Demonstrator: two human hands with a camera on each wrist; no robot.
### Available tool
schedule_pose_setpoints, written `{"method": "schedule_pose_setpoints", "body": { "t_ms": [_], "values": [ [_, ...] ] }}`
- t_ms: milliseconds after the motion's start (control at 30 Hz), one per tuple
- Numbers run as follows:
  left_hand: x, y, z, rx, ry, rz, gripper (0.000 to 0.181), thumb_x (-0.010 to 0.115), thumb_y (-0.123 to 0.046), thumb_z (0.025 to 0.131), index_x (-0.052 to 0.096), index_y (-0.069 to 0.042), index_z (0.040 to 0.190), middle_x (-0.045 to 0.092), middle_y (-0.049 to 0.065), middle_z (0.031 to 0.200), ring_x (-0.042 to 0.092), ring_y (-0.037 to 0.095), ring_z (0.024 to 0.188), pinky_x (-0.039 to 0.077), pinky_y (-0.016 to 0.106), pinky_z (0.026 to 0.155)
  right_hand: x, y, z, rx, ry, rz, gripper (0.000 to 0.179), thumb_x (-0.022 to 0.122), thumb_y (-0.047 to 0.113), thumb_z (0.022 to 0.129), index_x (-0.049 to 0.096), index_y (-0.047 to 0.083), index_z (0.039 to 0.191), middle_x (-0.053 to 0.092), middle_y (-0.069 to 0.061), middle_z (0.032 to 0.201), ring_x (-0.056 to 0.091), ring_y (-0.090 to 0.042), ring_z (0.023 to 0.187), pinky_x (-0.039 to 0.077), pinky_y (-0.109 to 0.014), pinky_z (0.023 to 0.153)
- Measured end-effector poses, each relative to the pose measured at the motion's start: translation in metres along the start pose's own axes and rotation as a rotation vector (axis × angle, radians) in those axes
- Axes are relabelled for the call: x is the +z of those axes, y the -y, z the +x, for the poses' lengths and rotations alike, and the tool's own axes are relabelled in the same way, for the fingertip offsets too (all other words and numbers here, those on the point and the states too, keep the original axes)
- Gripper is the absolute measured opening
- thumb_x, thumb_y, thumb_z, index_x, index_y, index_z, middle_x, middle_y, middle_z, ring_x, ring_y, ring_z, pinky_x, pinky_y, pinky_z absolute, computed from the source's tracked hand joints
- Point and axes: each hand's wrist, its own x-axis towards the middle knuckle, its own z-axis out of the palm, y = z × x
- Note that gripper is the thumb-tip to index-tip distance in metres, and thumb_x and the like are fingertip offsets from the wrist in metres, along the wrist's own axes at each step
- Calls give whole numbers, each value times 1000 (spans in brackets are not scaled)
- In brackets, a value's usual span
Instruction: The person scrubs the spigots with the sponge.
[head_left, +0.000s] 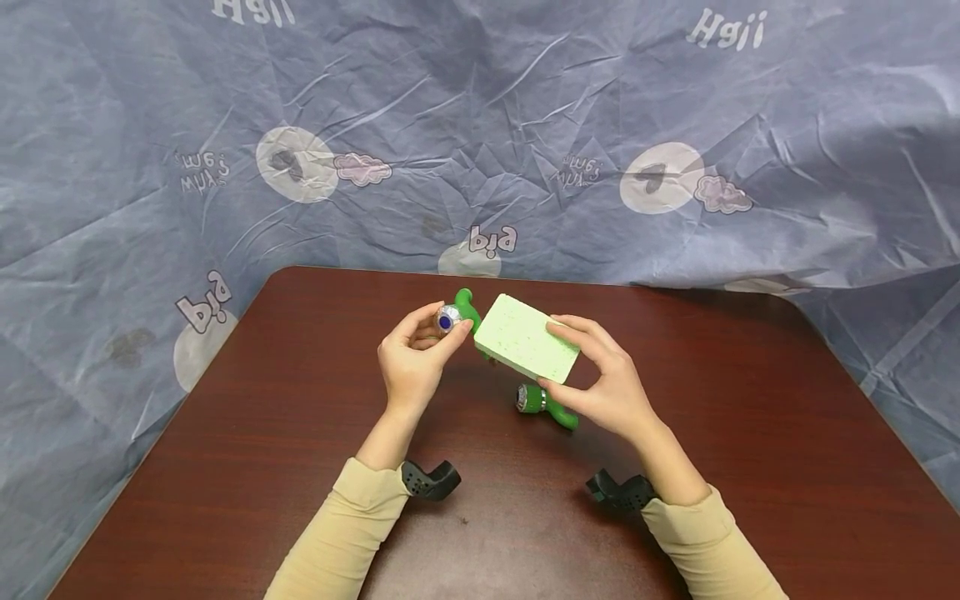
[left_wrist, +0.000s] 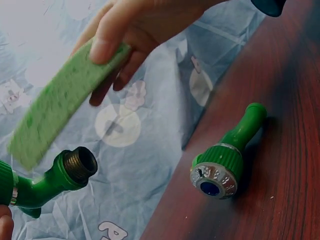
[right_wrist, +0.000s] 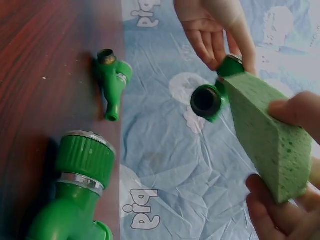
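My left hand (head_left: 411, 364) pinches a green tap (head_left: 467, 307) by its ribbed knob, which has a silver cap with a blue centre. The tap's threaded inlet (left_wrist: 80, 165) shows in the left wrist view. Gripped between thumb and fingers of my right hand (head_left: 611, 385) is a light green speckled sponge (head_left: 527, 337), tilted above the table. One end of the sponge is right at the held tap and overlaps it in the right wrist view. Below the sponge, a second green tap (head_left: 553, 407) lies on the table.
Another green tap (right_wrist: 112, 85) lies farther back on the dark red-brown table (head_left: 300, 400), mostly hidden behind the sponge in the head view. A wrinkled blue-grey printed cloth (head_left: 465, 125) hangs behind the table. Each wrist wears a black camera mount (head_left: 431, 481).
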Motion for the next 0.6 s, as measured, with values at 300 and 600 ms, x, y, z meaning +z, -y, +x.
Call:
{"method": "schedule_pose_setpoints", "body": {
  "t_ms": [300, 600],
  "values": [
    [0, -1, 0, 15, 32, -11, 38, 79, 3, 71, 64, 10, 105, 67, 24, 89, 64, 34, 76, 55, 46, 68, 0, 1, 1, -10, -52, 2, 55, 78, -10, 60, 60, -8, 112, 56, -23, 117, 54, -32, 106, 39, -17, 90],
    [3, 1, -3, 103, 141, 24, 38, 79, 4, 70, 67, 7, 105, 63, 20, 93, 61, 31, 80, 50, 14, 65, 8, -26, -6, 12, -171, 32, 62, 81, -5, 60, 61, 0, 119, 56, -13, 123, 53, -23, 111, 41, -20, 90]
  ]
}}
